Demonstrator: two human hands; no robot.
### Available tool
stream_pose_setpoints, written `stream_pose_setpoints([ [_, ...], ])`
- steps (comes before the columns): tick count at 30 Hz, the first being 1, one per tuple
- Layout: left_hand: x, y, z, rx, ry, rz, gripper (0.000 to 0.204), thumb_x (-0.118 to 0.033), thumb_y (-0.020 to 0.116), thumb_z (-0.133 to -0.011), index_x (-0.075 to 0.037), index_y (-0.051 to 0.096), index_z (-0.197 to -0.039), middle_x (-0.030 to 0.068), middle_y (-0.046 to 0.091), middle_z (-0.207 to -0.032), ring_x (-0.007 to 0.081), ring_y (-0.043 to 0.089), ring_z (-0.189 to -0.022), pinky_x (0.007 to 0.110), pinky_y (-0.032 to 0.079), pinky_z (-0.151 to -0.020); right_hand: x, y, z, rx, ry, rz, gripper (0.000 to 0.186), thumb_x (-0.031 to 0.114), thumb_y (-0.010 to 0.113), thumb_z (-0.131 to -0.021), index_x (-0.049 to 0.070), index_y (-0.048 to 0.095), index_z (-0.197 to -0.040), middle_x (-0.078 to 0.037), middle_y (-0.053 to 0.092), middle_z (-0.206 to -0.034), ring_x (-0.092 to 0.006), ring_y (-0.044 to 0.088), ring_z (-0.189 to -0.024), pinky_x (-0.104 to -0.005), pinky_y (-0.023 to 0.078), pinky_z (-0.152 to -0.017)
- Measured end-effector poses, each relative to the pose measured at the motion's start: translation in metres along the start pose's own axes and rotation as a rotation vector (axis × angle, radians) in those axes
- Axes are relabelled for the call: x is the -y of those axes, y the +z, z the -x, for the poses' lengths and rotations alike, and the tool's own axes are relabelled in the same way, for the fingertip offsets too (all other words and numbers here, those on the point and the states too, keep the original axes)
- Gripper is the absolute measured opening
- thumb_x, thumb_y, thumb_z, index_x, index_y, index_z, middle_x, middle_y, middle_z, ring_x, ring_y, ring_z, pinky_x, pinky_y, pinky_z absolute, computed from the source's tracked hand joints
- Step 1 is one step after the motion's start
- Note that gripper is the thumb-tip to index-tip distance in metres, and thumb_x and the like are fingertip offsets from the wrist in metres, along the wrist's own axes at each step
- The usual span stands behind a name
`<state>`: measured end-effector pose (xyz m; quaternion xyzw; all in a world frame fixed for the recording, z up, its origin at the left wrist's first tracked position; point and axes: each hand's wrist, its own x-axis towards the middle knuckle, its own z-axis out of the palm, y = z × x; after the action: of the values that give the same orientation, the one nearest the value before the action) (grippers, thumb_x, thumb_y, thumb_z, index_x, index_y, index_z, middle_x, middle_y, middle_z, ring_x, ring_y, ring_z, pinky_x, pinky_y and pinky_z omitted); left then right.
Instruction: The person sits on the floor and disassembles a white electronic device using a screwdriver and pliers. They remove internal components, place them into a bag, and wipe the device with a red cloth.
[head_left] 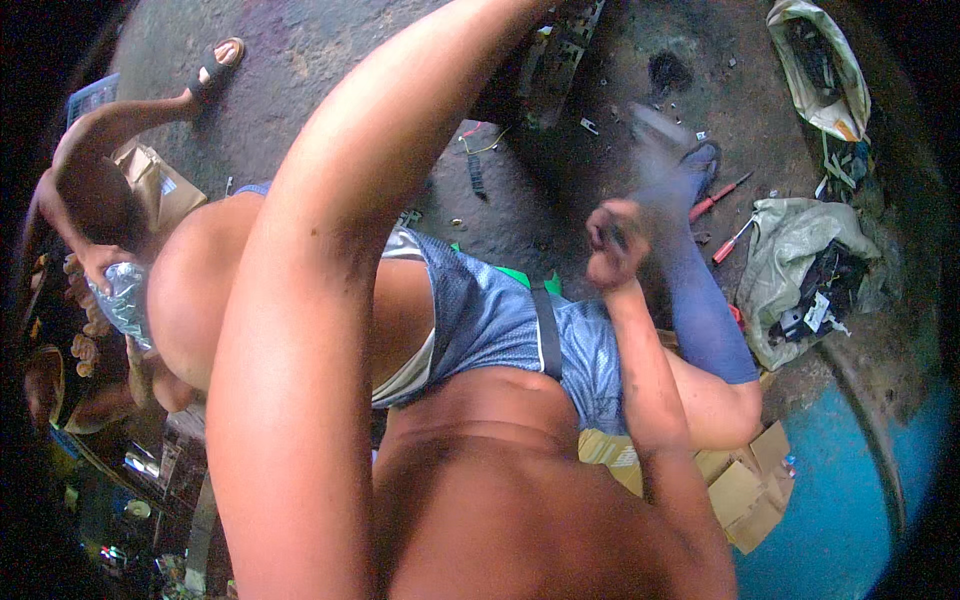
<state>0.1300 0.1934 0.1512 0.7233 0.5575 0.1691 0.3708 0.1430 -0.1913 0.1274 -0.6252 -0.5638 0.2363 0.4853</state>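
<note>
My right hand (617, 245) is closed in a fist over my bent right leg, with the fingers curled round the lower end of a tool. That tool, which looks like a hammer (660, 130), is heavily smeared by motion above the fist, beside my sandalled foot. My left arm (330, 220) reaches up across the middle, and its hand lies beyond the top edge. Close to where that arm leaves the picture stands a dark metal part (562, 55) with a pitted edge. Two red-handled screwdrivers (735, 240) lie on the floor right of my leg.
A grey sack (790, 235) with dark scrap stands at the right, and a pale sack (785, 25) lies farther back. Flattened cardboard (745, 495) is beside my right thigh. At the left, another person's hand (100, 265) holds a crumpled plastic bag (125, 300). Small scraps litter the floor.
</note>
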Motion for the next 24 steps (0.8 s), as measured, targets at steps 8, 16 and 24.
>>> stream_pose_setpoints([
  [8, -0.033, 0.001, 0.025, 0.216, -0.174, 0.076, 0.067, -0.055, 0.048, -0.103, 0.008, 0.069, -0.111, 0.0308, 0.069, -0.118, 0.0429, 0.066, -0.115, 0.050, 0.053, -0.097, -0.011, -0.027, 0.010, 0.020, 0.895, 0.107, 0.054, 0.054, 0.046, -0.106, 0.003, 0.058, -0.091, -0.006, 0.050, -0.060, -0.0184, 0.051, -0.055, -0.0385, 0.042, -0.054],
  [16, -0.022, 0.021, 0.017, 0.132, -0.020, -0.095, 0.063, -0.052, 0.042, -0.105, 0.004, 0.073, -0.101, 0.0284, 0.072, -0.102, 0.0427, 0.071, -0.100, 0.052, 0.056, -0.086, 0.062, -0.019, -0.007, -0.002, 0.647, -0.400, 0.063, 0.070, 0.055, -0.095, 0.007, 0.053, -0.097, 0.001, 0.046, -0.067, -0.0070, 0.044, -0.053, -0.0227, 0.032, -0.045],
  [24, 0.009, 0.013, -0.008, 0.229, 0.244, -0.257, 0.063, -0.048, 0.034, -0.108, 0.004, 0.071, -0.105, 0.0304, 0.071, -0.101, 0.0458, 0.069, -0.100, 0.053, 0.054, -0.086, 0.069, 0.007, -0.033, -0.082, 0.199, -0.559, 0.061, 0.064, 0.068, -0.089, 0.005, 0.053, -0.093, -0.004, 0.046, -0.069, -0.0138, 0.045, -0.058, -0.0272, 0.037, -0.050],
])
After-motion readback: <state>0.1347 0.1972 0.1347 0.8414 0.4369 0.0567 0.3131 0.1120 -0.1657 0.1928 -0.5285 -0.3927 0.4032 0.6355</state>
